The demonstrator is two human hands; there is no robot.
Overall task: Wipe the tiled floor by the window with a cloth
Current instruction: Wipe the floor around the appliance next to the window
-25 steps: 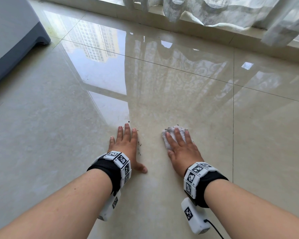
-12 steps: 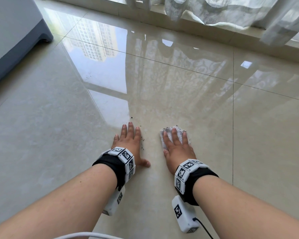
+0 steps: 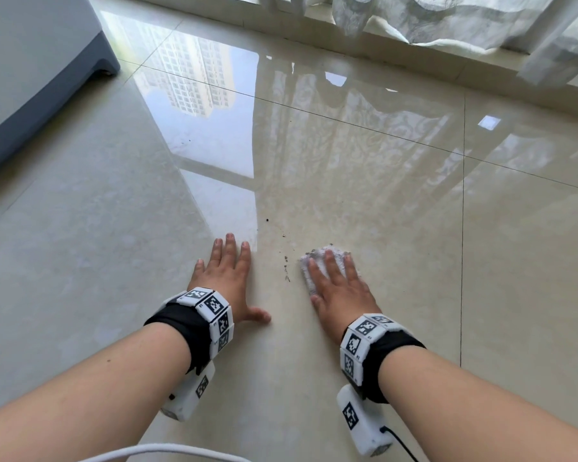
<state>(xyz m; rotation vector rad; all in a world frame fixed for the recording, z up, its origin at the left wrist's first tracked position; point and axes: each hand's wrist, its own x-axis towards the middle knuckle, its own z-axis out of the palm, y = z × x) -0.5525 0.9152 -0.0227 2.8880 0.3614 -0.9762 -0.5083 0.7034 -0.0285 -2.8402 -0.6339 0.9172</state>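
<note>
Cloth [image 3: 306, 277] has slid left toward the specks [image 3: 286, 271], pressed beneath the spread right hand [image 3: 340, 295]

R hand [image 3: 340, 293] on cloth [image 3: 318, 256] (flat)

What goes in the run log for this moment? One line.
left hand flat on tile floor | right hand pressing cloth down | dark crumbs between hands

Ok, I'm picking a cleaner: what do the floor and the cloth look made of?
Floor: probably glazed ceramic or polished stone tile; mirror-like reflections, thin grout lines. Cloth: soft, fuzzy white fabric, perhaps microfibre; its nubbly edge shows under the right hand.
</note>
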